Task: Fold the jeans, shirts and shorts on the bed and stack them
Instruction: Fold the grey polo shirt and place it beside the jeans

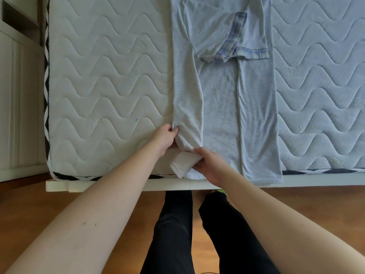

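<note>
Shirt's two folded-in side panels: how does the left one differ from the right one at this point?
The left panel is gripped at its bottom by both hands, left hand and right hand; the right panel is untouched. The left panel's hem end is bunched and turned up; the right panel lies flat, with its hem overhanging the mattress edge. Both are grey, folded inward, with plaid-trimmed sleeves meeting at centre.

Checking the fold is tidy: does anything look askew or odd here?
Yes. The grey shirt hem hangs past the mattress edge, and its left corner is bunched into a roll between the left hand and right hand.
</note>
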A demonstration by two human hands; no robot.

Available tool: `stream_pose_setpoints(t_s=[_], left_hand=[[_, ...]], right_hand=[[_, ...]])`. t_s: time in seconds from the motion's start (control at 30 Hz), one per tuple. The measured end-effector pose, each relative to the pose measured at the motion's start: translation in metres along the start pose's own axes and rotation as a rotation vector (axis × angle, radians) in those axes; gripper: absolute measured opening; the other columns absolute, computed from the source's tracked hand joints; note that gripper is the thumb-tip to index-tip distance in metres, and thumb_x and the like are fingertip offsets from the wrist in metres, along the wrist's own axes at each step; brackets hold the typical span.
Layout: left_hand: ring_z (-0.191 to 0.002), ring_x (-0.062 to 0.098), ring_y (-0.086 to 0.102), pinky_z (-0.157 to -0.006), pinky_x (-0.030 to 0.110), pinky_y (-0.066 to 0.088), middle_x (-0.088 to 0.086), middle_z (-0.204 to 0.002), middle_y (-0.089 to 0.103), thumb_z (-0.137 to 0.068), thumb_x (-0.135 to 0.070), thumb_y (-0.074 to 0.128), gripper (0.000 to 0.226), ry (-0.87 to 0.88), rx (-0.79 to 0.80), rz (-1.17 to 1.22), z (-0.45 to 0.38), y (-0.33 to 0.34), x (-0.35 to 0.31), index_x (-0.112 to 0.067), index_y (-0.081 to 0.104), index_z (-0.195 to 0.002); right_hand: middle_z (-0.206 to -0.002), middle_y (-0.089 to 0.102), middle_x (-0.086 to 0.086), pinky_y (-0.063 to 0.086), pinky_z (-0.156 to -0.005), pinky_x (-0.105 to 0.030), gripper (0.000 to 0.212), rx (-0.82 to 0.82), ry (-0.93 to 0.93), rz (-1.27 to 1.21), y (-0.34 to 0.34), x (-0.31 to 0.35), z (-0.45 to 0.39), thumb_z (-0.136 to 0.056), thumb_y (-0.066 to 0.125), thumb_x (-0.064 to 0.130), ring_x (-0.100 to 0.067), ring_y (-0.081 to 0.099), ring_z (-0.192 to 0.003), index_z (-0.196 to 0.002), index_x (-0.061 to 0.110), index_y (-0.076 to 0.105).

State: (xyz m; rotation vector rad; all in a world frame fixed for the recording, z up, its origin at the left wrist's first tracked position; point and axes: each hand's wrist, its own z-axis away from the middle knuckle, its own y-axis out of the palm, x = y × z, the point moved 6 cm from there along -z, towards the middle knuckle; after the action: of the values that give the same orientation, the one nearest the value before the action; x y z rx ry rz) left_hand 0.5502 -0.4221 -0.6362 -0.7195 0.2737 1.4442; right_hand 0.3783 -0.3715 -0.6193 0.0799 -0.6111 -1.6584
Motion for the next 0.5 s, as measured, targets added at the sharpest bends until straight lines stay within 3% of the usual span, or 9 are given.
stream_pose_setpoints(t_s=[0.13, 0.2, 0.3, 0.37, 0.5], left_hand=[[-0.108, 0.028, 0.062, -0.091, 0.047, 0.054, 0.009, -0.120, 0.063, -0.104, -0.028, 0.045, 0.017, -0.068, 0.007, 0.126, 0.008, 0.007, 0.003, -0.019, 0.055, -0.114], [-0.107, 0.026, 0.064, -0.091, 0.046, 0.055, 0.007, -0.119, 0.065, -0.101, -0.037, 0.050, 0.023, -0.108, 0.013, 0.178, 0.012, 0.012, 0.008, -0.018, 0.057, -0.112], [-0.099, 0.016, 0.067, -0.080, 0.033, 0.057, 0.000, -0.112, 0.070, -0.088, -0.045, 0.068, 0.035, -0.154, 0.108, 0.227, 0.026, 0.023, 0.020, -0.020, 0.062, -0.111], [-0.097, 0.011, 0.066, -0.076, 0.024, 0.054, -0.005, -0.107, 0.070, -0.084, -0.039, 0.074, 0.036, -0.143, 0.134, 0.181, 0.034, 0.028, 0.029, -0.019, 0.062, -0.112], [-0.098, 0.014, 0.065, -0.075, 0.028, 0.053, -0.001, -0.109, 0.069, -0.097, -0.033, 0.059, 0.018, -0.164, 0.100, 0.234, 0.047, 0.031, 0.047, -0.022, 0.062, -0.110]], right_hand=[[-0.103, 0.070, -0.012, 0.059, -0.079, -0.036, 0.015, -0.204, -0.067, 0.210, -0.021, 0.012, 0.001, -0.094, 0.063, 0.019, -0.024, 0.070, -0.093, -0.103, 0.007, 0.060], [-0.102, 0.071, -0.009, 0.059, -0.083, -0.037, 0.025, -0.279, -0.121, 0.374, -0.030, 0.019, 0.001, -0.092, 0.066, 0.027, -0.022, 0.070, -0.093, -0.110, 0.011, 0.061], [-0.098, 0.075, -0.008, 0.060, -0.075, -0.029, 0.026, -0.212, -0.146, 0.424, -0.032, 0.018, 0.004, -0.090, 0.070, 0.029, -0.018, 0.073, -0.088, -0.110, 0.011, 0.067], [-0.101, 0.075, -0.009, 0.059, -0.080, -0.031, 0.024, -0.183, -0.144, 0.401, -0.033, 0.016, 0.007, -0.092, 0.068, 0.028, -0.019, 0.073, -0.091, -0.107, 0.010, 0.067], [-0.105, 0.075, -0.006, 0.058, -0.079, -0.030, 0.027, -0.060, -0.069, 0.274, -0.028, 0.005, 0.016, -0.094, 0.065, 0.025, -0.019, 0.072, -0.097, -0.117, 0.011, 0.063]])
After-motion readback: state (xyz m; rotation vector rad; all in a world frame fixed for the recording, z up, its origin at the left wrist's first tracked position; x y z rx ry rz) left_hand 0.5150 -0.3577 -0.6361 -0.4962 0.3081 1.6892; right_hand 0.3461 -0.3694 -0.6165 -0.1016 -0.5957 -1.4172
